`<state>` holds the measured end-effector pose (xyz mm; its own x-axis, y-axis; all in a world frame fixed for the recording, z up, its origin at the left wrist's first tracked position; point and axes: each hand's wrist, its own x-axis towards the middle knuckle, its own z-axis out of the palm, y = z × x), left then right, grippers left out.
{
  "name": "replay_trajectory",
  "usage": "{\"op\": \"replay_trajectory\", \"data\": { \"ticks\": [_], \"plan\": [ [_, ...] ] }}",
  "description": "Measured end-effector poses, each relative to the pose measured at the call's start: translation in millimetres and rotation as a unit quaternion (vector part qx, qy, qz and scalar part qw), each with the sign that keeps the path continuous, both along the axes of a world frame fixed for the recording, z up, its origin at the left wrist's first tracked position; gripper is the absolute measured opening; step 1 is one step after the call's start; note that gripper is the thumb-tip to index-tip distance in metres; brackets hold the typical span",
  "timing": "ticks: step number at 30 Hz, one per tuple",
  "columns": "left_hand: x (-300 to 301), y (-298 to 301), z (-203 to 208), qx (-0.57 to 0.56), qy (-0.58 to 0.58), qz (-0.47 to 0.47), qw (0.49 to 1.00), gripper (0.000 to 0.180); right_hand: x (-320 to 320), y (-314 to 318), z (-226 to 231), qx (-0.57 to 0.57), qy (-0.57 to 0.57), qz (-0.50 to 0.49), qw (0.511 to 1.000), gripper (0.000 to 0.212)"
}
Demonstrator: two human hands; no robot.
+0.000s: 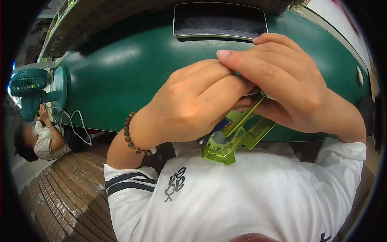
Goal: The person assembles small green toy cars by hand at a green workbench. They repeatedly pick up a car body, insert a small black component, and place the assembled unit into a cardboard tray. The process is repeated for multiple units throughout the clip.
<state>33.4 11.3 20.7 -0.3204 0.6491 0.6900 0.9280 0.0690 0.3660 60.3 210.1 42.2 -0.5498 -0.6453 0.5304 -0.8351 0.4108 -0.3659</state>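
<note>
Both of my hands are closed around a translucent green plastic part, close in front of my white shirt. The part has a long open frame, and a rounded end with a pale round piece points toward me. My left hand, with a beaded bracelet at the wrist, grips it from the left, fingers bent over its far end. From the right my right hand wraps the far end, its fingers meeting those of my left hand. The fingers hide that end. Something small and blue shows beside the part, too covered to name.
A dark-screened tablet-like device lies at the far side of the green table. On the left stand a green fan and a white cable. Another person sits beyond it. A small white object lies far right.
</note>
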Motion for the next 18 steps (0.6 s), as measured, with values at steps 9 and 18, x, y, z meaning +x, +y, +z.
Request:
{"op": "replay_trajectory", "data": {
  "ticks": [9,18],
  "plan": [
    [5,-2,8,0.013,-0.013,0.048,0.999,0.021,-5,-6,-5,-0.008,0.086,0.033,0.996,0.059],
    [5,6,11,0.007,-0.032,0.043,0.999,0.021,-7,-1,-9,-0.031,0.076,0.043,0.996,0.060]
  ]
}}
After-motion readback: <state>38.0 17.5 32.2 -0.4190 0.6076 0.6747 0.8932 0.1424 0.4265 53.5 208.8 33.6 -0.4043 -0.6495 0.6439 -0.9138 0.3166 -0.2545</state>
